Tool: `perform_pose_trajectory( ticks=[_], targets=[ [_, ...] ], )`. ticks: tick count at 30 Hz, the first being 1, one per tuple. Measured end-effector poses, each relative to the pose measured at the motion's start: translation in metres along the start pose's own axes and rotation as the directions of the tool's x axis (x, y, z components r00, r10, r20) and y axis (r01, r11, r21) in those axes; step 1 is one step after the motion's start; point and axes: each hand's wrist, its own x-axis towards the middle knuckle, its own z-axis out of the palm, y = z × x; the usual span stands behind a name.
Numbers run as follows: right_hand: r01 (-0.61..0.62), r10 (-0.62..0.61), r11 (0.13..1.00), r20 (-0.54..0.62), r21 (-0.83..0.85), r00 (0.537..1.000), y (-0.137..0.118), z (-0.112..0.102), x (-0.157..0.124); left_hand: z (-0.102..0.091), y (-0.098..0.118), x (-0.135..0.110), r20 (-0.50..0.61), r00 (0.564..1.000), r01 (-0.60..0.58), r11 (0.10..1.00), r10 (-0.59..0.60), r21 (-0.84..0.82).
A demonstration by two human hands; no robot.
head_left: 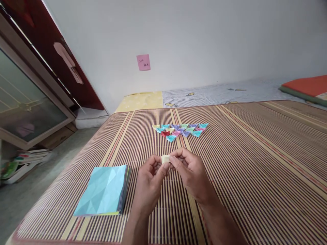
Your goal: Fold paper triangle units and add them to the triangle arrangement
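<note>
Left hand (pixel 149 178) and right hand (pixel 190 172) meet fingertip to fingertip, low and central.
Both show their backs, thumbs and forefingers pinched shut against each other, remaining fingers curled loosely; the bare forearms (pixel 219 224) angle inward from the bottom edge, wrists straight.

A pink sticky note (pixel 143 62) is stuck on the white wall (pixel 204 41), far beyond the left hand (pixel 149 180) and high above it. It has dark handwriting in two short rows. The top row looks like numbers, maybe a 3 and a 4, but it is too small to be sure. The bottom row cannot be read. The book covers (pixel 25 163) on the floor, far left of that hand, are too blurry to read
</note>
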Motion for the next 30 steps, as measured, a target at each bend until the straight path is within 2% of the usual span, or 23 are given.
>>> perform_pose_trajectory(
  ticks=[2,5,9,13,15,18,21,23,27,30],
  targets=[
    [0.006,-0.006,1.0,0.004,-0.005,1.0,0.0,0.0,0.0,0.001,0.0,0.0,-0.01,1.0,0.002,1.0,-0.002,-0.014],
    [0.053,-0.041,0.993,0.112,-0.104,0.993,-0.004,-0.005,0.0,-0.002,0.001,0.001,-0.003,1.0,0.009,1.0,-0.009,0.002],
    [0.175,-0.102,0.934,0.236,-0.311,0.966,-0.01,-0.014,-0.003,-0.009,0.003,0.001,0.048,0.999,-0.031,0.991,0.025,0.132],
    [0.21,-0.094,0.895,0.292,-0.394,0.952,-0.009,-0.015,-0.006,-0.013,0.004,-0.002,0.119,0.992,-0.059,0.972,0.032,0.228],
    [0.223,-0.116,0.887,0.271,-0.405,0.955,-0.008,-0.013,-0.006,-0.01,0.003,-0.002,0.093,0.996,-0.034,0.986,0.019,0.165],
    [0.237,-0.176,0.893,0.189,-0.383,0.966,-0.008,-0.007,-0.005,-0.002,-0.001,-0.001,0.044,0.999,0.035,0.998,-0.033,-0.054],
    [0.24,-0.2,0.904,0.144,-0.354,0.969,-0.009,-0.004,-0.004,0.003,-0.005,0.0,0.009,0.998,0.055,0.969,-0.055,-0.24],
    [0.239,-0.189,0.907,0.172,-0.346,0.967,-0.009,-0.004,-0.004,0.004,-0.006,0.0,-0.001,0.999,0.05,0.951,-0.053,-0.305],
    [0.24,-0.137,0.91,0.302,-0.339,0.943,-0.014,-0.01,-0.006,0.002,-0.004,0.0,0.036,0.997,0.08,0.927,-0.072,-0.368],
    [0.216,-0.109,0.913,0.303,-0.347,0.947,-0.018,-0.01,-0.008,0.0,-0.002,-0.001,0.058,0.995,0.095,0.916,-0.079,-0.389]
  ],
)
